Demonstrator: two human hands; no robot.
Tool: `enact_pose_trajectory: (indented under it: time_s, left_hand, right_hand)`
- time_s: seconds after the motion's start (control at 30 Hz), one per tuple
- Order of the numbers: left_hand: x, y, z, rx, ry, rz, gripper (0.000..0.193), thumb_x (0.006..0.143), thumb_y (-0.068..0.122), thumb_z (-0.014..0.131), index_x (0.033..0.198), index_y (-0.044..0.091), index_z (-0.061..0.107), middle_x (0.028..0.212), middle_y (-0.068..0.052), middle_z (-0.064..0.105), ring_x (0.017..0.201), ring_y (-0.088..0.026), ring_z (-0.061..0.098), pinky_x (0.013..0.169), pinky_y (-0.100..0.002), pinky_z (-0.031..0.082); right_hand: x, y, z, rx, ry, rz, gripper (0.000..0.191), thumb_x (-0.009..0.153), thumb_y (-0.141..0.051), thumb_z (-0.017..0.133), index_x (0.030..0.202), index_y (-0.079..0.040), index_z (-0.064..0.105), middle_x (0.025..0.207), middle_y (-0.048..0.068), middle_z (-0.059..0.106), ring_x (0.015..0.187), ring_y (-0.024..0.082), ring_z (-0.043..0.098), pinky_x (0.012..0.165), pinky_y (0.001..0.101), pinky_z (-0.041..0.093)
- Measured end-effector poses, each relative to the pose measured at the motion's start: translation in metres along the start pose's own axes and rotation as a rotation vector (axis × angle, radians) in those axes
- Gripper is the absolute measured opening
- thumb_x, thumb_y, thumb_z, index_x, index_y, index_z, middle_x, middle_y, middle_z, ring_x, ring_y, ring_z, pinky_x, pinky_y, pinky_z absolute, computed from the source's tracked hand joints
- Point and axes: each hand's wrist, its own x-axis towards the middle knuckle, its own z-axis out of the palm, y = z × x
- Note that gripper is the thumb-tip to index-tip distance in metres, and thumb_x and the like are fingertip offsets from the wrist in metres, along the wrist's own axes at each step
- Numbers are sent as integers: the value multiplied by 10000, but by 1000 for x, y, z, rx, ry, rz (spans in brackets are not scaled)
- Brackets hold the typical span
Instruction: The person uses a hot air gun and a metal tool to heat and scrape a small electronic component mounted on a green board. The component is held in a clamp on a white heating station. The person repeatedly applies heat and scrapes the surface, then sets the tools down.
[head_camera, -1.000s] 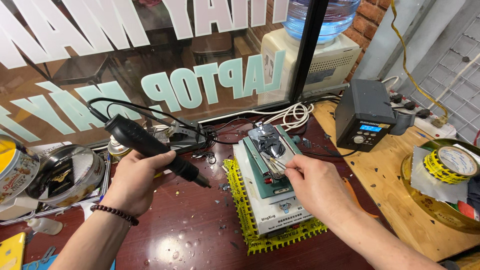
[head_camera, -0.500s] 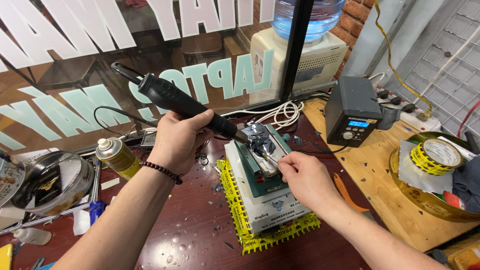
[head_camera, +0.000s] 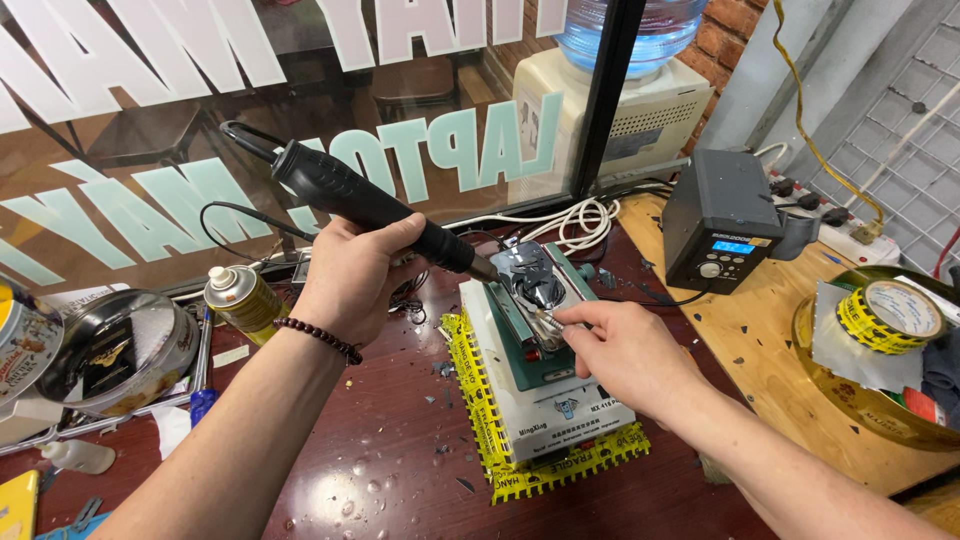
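Observation:
My left hand grips a black hot-air gun handle, its metal nozzle pointing down at a foil-covered part clamped on a green fixture. My right hand pinches metal tweezers, their tips touching the part just below the foil. The fixture sits on a white heating platform wrapped at its base in yellow tape. A black cord runs from the back of the handle.
A black rework station with a blue display stands on a wooden board at the right. A small spray can and a round metal tin lie at the left. A yellow tape roll rests in a glass bowl.
My left hand has lifted the hot-air gun from the left of the table and swung its nozzle onto the clamped part. My right hand has stayed at the fixture with the tweezers.

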Motion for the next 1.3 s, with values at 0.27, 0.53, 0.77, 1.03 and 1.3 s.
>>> enact_pose_trajectory:
  time_s: [0.27,0.53,0.77,1.03,1.3]
  left_hand:
    - [2,2,-13,-3,-22,12,197,886,70,728,1019,58,582,991,-56,678,871,-153,684,721,-297,596]
    - [-5,-7,-23,21,-40,15,193,893,84,724,1031,60,591,1006,-65,692,887,-164,685,707,-299,595]
    - [-2,-13,-25,-11,-57,21,211,898,74,723,1053,65,579,1006,-53,680,878,-161,671,694,-301,585]
    - [13,-6,-30,-54,-69,28,194,896,68,713,1045,50,589,999,-66,691,859,-164,695,702,-298,608]
    - [32,-5,-33,-3,-72,24,185,900,68,727,1027,54,592,974,-59,672,836,-154,663,700,-299,597]
  right_hand:
    - [0,-16,18,-89,40,3,287,943,-272,649,1193,-187,762,689,77,765,624,172,721,627,350,555]
    - [-11,-8,50,-91,91,-83,247,954,-209,599,1161,-142,716,689,97,739,641,204,740,650,372,569]
    - [-5,5,56,202,47,-105,298,934,-172,629,1205,-111,737,694,107,704,635,170,665,599,363,515]
    - [-2,0,57,-142,219,-258,265,927,-197,634,1153,-102,735,884,173,768,849,343,754,727,420,579]
    - [16,-18,61,63,81,-23,255,961,-208,619,1190,-141,709,793,191,783,763,337,778,698,428,585]
